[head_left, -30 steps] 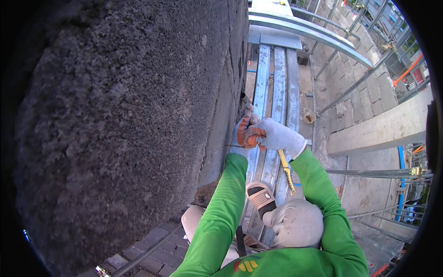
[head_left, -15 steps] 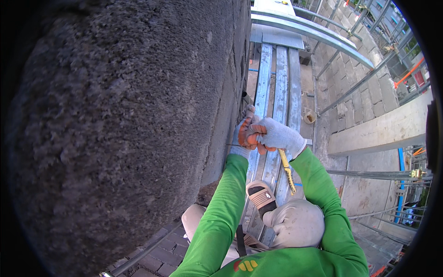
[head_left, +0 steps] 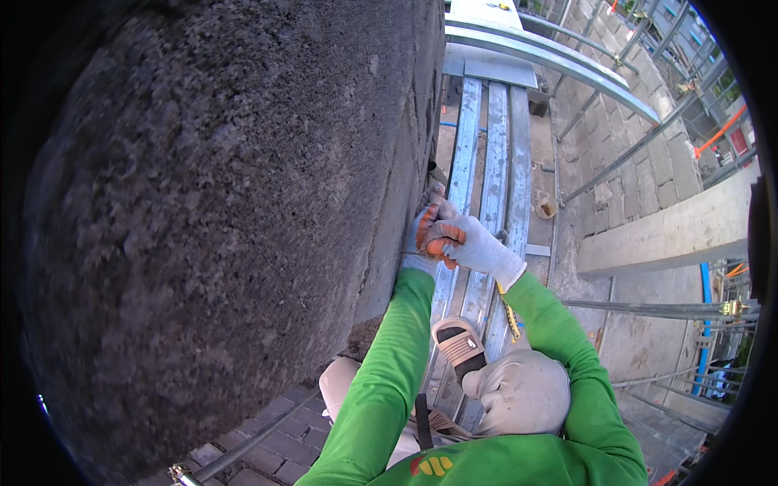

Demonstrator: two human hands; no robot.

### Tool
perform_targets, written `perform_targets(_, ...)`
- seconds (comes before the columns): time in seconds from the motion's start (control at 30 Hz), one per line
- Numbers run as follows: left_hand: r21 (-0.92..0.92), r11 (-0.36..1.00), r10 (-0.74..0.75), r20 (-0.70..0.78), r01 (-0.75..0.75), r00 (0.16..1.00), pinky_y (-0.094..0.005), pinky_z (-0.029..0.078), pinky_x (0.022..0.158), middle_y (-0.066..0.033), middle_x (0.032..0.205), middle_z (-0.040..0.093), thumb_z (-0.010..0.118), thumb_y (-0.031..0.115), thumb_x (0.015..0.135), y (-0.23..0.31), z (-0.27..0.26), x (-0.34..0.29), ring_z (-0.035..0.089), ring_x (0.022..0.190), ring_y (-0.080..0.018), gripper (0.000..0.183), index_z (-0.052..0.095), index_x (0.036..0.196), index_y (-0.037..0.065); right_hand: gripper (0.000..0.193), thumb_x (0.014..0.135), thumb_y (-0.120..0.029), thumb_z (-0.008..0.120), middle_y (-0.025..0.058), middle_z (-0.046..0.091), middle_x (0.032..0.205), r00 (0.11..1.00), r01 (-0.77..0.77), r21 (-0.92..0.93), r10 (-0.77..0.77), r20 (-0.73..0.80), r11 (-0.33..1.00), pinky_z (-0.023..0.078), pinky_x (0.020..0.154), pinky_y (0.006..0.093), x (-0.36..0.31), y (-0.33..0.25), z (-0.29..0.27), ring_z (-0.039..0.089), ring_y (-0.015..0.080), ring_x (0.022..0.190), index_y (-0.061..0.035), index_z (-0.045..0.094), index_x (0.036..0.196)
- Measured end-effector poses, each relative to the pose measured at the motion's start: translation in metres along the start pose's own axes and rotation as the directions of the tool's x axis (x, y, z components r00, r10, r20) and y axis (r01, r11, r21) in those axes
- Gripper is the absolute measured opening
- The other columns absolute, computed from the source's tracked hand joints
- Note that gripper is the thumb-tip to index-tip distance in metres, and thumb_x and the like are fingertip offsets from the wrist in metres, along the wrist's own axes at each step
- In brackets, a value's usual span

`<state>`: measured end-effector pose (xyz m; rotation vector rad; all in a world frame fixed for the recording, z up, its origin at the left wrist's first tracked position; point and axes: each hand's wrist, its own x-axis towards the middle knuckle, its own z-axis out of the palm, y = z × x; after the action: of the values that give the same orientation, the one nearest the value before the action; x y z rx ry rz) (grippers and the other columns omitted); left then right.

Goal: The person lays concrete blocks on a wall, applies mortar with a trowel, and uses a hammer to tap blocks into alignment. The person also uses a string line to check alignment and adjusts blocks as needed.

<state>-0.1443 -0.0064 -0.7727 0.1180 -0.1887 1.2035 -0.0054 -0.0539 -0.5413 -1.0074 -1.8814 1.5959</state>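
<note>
- The right hand [head_left: 480,245], in a pale knit glove with orange palm, is at the centre of the frame; its fingers are bent inward, and whether they are clamped on anything cannot be told.
- The left hand [head_left: 423,235], gloved alike, is just left of it; its fingers are partly hidden, so their grip cannot be told either. The two hands meet or overlap.
- The rough concrete wall [head_left: 243,202] fills the left of the frame, its edge just beside the left hand.
- A yellow tool [head_left: 512,319], mostly hidden, shows below the right wrist, partly behind the green sleeve [head_left: 559,312].
- Metal planks [head_left: 494,154] run from beneath the hands toward the upper centre.
- A sandal [head_left: 459,347] is on the person's foot, lower centre.
- A small round container [head_left: 546,208] is right of the planks.
- A pale concrete beam [head_left: 673,228] crosses the right of the frame.
</note>
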Motion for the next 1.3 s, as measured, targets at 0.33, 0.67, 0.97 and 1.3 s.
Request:
perform_targets(0.33, 0.038, 0.995, 0.085, 0.117, -0.09, 0.989, -0.0332, 0.039, 0.069, 0.0021, 0.073, 0.038, 0.057, 0.017, 0.105, -0.002, 0.058, 0.014, 0.036, 0.07, -0.0142, 0.018, 0.06, 0.122, 0.013, 0.02, 0.086, -0.009, 0.069, 0.0177, 0.068, 0.088, 0.967, 0.171, -0.507, -0.243, -0.079, 0.845, 0.054, 0.076, 0.0476, 0.011, 0.009, 0.007, 0.069, 0.0412, 0.088, -0.009, 0.069, 0.106)
perform_targets(0.67, -0.166, 0.963, 0.214, -0.023, -0.214, 0.977, -0.0277, 0.036, 0.05, 0.0027, 0.072, 0.041, 0.056, 0.019, 0.105, -0.019, 0.08, 0.023, 0.035, 0.058, -0.0116, 0.011, 0.062, 0.107, 0.011, 0.02, 0.086, -0.017, 0.071, 0.013, 0.071, 0.092, 0.954, 0.261, -0.858, -0.254, 0.16, 0.442, 0.057, 0.075, 0.0473, 0.062, -0.047, -0.063, 0.072, 0.0359, 0.09, -0.0095, 0.07, 0.105)
perform_targets(0.97, -0.127, 0.958, 0.224, -0.232, -0.258, 0.947, -0.0258, 0.033, 0.049, 0.0041, 0.072, 0.045, 0.056, 0.021, 0.106, -0.017, 0.079, 0.019, 0.036, 0.057, -0.0083, 0.012, 0.063, 0.107, 0.012, 0.014, 0.091, -0.005, 0.069, 0.019, 0.065, 0.077, 0.959, 0.077, -0.374, -0.172, -0.227, 0.924, 0.052, 0.065, 0.0381, 0.035, -0.067, -0.035, 0.068, 0.0323, 0.071, -0.0024, 0.068, 0.104)
perform_targets(1.3, 0.035, 0.962, 0.27, -0.309, -0.272, 0.912, -0.0349, 0.057, 0.08, -0.0028, 0.111, 0.073, 0.056, 0.025, 0.107, -0.032, 0.111, 0.007, 0.068, 0.084, -0.0147, 0.037, 0.058, 0.142, 0.013, 0.021, 0.094, 0.005, 0.061, 0.0113, 0.073, 0.09, 0.917, 0.106, -0.364, -0.233, -0.324, 0.925, 0.056, 0.072, 0.029, 0.018, -0.062, -0.025, 0.069, 0.0162, 0.077, 0.0013, 0.071, 0.113)
